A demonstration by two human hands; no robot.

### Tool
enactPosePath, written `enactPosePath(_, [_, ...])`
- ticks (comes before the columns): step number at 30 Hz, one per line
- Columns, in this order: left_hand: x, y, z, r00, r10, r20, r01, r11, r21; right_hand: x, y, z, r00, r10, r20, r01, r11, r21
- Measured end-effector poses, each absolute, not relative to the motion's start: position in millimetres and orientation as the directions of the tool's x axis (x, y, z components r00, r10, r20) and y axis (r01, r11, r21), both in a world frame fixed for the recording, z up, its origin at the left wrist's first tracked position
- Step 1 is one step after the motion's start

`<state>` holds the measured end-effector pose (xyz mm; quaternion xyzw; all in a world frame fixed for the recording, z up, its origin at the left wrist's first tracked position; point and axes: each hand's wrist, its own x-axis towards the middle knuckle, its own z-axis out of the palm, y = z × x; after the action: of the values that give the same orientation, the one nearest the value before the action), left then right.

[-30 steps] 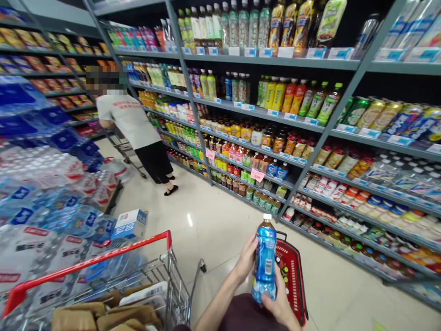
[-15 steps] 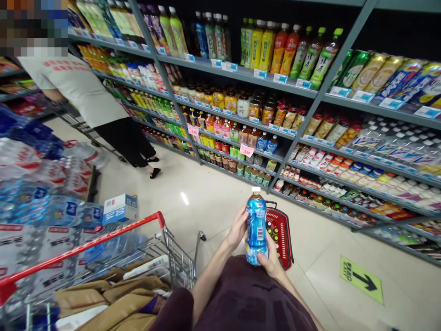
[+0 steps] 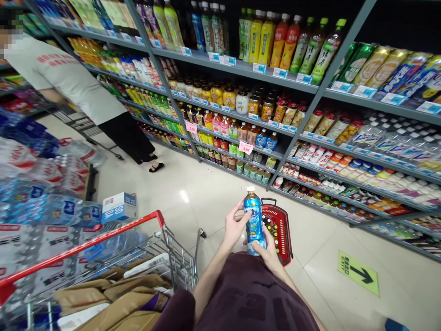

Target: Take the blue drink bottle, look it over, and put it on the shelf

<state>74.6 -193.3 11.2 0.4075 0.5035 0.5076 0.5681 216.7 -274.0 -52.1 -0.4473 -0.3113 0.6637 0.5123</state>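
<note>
I hold a blue-labelled drink bottle (image 3: 254, 220) with a white cap upright in front of me. My right hand (image 3: 267, 250) grips its base from below. My left hand (image 3: 235, 225) touches the bottle's left side, fingers curled loosely around the label. Behind the bottle a red shopping basket (image 3: 280, 230) with several bottles in it sits on the tiled floor. My dark red sleeve fills the bottom centre.
A red-handled metal trolley (image 3: 103, 248) with brown bags stands at lower left. Drink shelves (image 3: 310, 87) run along the right. Stacked water packs (image 3: 37, 207) and a small box (image 3: 119, 207) lie left. Another person (image 3: 72, 87) with a trolley stands farther up the aisle. A green arrow sticker (image 3: 359, 272) marks the floor.
The view tilted downward over the second. The bottle has turned slightly in my hands and my left fingers have loosened along its side. The other person stays up the aisle.
</note>
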Motion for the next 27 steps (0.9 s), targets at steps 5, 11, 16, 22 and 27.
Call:
enactPosePath(5, [70.0,-191.8,13.9,0.016,0.995,-0.100,-0.189,0.101,0.977,223.1,-272.7,-41.5,-0.136,0.962,-0.237,-0.469,-0.273,-0.840])
enactPosePath(11, [72.0,-193.4,9.9,0.100,0.983,-0.153,-0.296,0.176,0.939,225.6,-276.2,-41.8,-0.155,0.961,-0.228,-0.518,-0.276,-0.809])
enactPosePath(16, [76.5,-202.5,2.7,0.396,0.879,-0.264,-0.391,0.422,0.818,226.7,-280.5,-40.3,-0.205,0.954,-0.217,-0.525,-0.295,-0.799])
enactPosePath(22, [80.9,-206.9,8.5,0.286,0.903,-0.322,-0.278,0.400,0.874,225.2,-281.8,-43.4,-0.247,0.940,-0.236,-0.446,-0.327,-0.833])
enactPosePath(27, [79.4,-208.2,6.7,0.242,0.912,-0.330,-0.212,0.382,0.900,221.0,-279.5,-36.2,-0.267,0.936,-0.227,-0.379,-0.319,-0.869])
